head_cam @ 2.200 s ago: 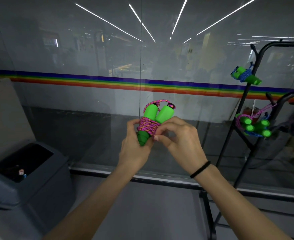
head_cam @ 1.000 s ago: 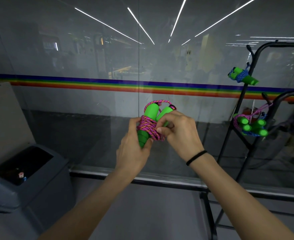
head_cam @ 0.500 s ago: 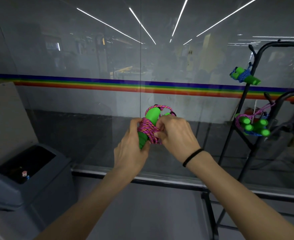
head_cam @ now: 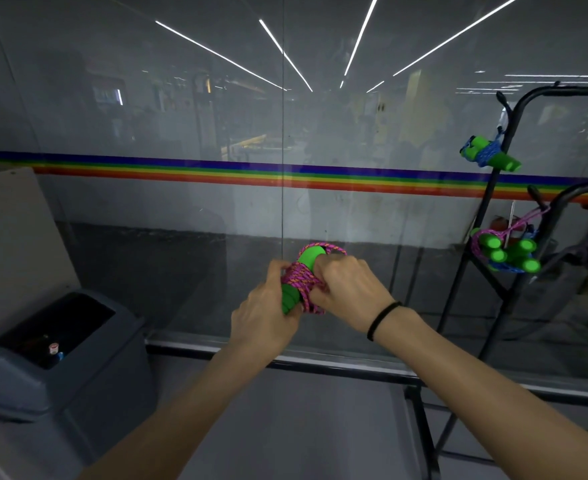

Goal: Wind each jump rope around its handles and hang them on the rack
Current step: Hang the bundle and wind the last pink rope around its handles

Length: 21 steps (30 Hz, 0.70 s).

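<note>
A glass wall with a rainbow stripe across it fills the far side. At the near left stands a grey bin with an open dark top. At the right is a black rack: a blue-corded bundle with green handles hangs high on it, and lower down hang more wound ropes, pink and blue cords around green handles (how many bundles I cannot tell). Nothing stands between the hands and the rack.

In the middle, well left of the rack, both hands hold the pink jump rope, wound around its green handles. The left hand wraps the lower end, fingers curled around the handle and thumb pressed on the cord. The right hand, a black band on its wrist, covers the right side of the bundle; its fingertips are pressed together into the coils, pinching the cord. Only one handle top shows above the right hand, with a loop of cord arching over it.

Compared with half a second ago, the bundle sits slightly lower in view and the right hand has closed further over it.
</note>
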Tool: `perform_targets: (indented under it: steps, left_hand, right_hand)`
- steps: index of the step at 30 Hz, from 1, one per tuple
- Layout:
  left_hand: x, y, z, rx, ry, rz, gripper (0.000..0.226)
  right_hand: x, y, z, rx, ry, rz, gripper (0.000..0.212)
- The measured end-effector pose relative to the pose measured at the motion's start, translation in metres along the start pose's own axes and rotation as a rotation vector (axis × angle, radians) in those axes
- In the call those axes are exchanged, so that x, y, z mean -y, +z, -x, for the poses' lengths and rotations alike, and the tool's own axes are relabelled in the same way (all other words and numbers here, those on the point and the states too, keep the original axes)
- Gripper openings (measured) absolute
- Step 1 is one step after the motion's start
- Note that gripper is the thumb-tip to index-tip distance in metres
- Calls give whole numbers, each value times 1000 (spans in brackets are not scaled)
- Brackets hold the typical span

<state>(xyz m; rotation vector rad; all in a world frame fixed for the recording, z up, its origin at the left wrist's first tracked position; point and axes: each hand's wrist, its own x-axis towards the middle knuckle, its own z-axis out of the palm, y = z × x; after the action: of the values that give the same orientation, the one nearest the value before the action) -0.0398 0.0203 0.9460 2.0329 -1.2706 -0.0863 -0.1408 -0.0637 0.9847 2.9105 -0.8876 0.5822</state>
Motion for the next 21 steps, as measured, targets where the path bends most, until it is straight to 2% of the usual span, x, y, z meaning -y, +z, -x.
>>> perform_targets:
  steps: [7,14,18,21]
  left_hand:
    - [-8,-3,-1,22,-1,-12,53]
    - [5,-2,-4,106,-44,196,48]
    - [13,-3,-5,141,-59,408,45]
    - [17,-9,-6,215,-125,646,45]
  right_hand:
    - [12,9,2,-83,140,51,41]
    - [14,9,4,-161,85,74,35]
    - [3,-5,6,-66,-61,-67,20]
    - [-12,-21,3,140,-171,-184,26]
